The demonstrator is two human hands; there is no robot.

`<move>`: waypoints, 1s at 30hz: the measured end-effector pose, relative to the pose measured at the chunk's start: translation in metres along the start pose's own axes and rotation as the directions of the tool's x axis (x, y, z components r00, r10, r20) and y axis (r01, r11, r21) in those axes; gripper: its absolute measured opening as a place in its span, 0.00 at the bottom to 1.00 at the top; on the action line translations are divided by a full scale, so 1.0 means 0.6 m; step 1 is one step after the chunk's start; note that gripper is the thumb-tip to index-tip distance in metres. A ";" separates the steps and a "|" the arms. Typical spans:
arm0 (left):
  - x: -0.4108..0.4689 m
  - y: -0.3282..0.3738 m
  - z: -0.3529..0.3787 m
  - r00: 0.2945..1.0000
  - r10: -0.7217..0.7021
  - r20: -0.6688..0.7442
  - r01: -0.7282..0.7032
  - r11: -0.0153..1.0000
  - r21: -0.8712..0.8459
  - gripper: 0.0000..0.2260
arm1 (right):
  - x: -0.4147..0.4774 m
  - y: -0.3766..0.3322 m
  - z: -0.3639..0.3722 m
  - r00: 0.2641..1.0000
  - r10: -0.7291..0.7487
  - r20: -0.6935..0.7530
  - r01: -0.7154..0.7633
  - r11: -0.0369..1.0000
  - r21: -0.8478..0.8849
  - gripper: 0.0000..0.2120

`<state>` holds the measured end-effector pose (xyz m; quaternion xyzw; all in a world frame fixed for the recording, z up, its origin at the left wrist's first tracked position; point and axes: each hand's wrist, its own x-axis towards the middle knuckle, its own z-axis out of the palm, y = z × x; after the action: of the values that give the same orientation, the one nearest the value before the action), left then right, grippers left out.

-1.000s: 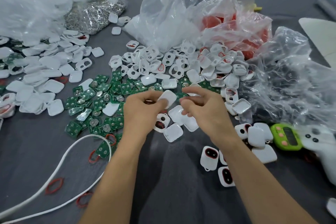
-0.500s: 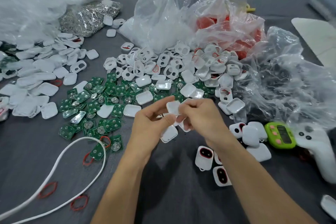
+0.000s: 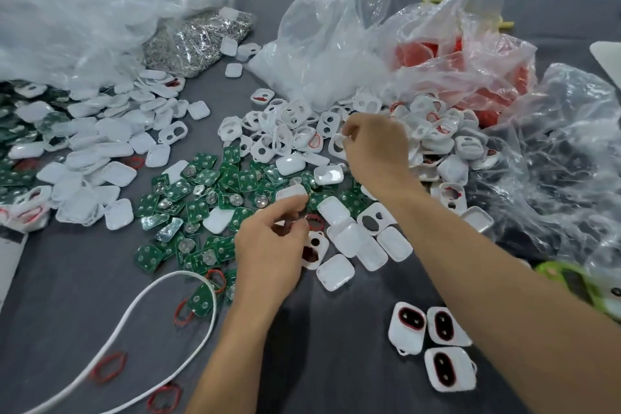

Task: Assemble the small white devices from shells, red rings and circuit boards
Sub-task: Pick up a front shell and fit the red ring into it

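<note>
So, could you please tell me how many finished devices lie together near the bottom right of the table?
3 finished devices: one on the left, one right beside it, one below them, nearer the camera. Others may be hidden under the right forearm.

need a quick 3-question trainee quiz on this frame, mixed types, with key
1. True or false: the right hand reaches into the pile of cut-out shells, past the green circuit boards.
2. How many finished devices lie grouped at lower right? A two, B three, C five.
3. Fill in: the white cable lies on the person's ___ side.
Key: 1 true; 2 B; 3 left.
</note>
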<state>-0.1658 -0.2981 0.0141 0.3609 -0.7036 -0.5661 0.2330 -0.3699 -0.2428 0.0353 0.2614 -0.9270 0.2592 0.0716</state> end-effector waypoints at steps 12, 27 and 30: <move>-0.011 0.037 0.060 0.868 0.008 0.496 0.249 0.857 -0.451 0.12 | -0.198 0.033 -0.090 0.838 0.183 0.515 -0.537 0.452 0.713 0.04; -0.017 -0.001 0.028 0.968 -0.155 0.198 0.243 0.781 -0.576 0.18 | -0.070 0.167 -0.143 0.968 0.243 0.065 -0.243 0.970 -0.008 0.22; -0.008 0.005 0.028 0.966 -0.159 0.202 0.249 0.768 -0.590 0.19 | -0.003 0.161 -0.139 0.971 0.175 0.162 -0.176 0.984 -0.009 0.25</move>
<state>-0.1759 -0.2838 0.0131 0.2999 -0.4537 -0.8087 0.2240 -0.4192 -0.1283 0.0632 0.1989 -0.9485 0.2451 -0.0277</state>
